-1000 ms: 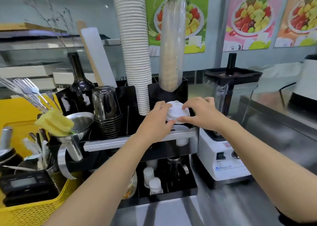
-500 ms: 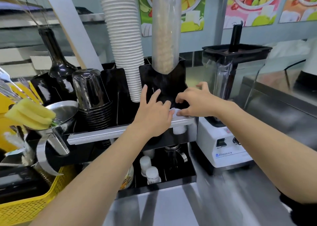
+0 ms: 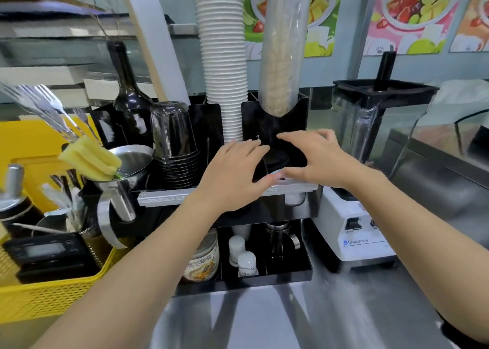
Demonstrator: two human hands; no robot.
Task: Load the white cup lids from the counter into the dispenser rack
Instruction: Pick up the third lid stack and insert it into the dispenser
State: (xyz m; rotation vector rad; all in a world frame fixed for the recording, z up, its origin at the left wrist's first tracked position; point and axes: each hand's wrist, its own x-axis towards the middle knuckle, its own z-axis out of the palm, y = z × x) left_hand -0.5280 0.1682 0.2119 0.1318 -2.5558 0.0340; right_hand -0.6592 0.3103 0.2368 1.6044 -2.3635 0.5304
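Note:
Only a thin sliver of the white cup lid (image 3: 276,175) shows, sunk into the front right slot of the black dispenser rack (image 3: 275,126). It lies between my two thumbs. My left hand (image 3: 235,174) rests flat on the rack's front edge, fingers spread, thumb tip at the lid. My right hand (image 3: 315,158) hovers over the same slot with fingers apart and its thumb on the lid's right side. Neither hand wraps around anything. More white (image 3: 293,198) shows under the rack's metal rail.
A tall stack of white paper cups (image 3: 223,57) and a sleeve of clear cups (image 3: 280,57) rise from the rack behind my hands. Stacked dark cups (image 3: 174,142) and a bottle (image 3: 127,89) stand left; a blender (image 3: 370,137) stands right. A yellow basket (image 3: 53,295) holds tools.
The lid, held above the slot between both hands a second ago, has gone down into the rack. My fingers have spread and loosened. The view has moved closer.

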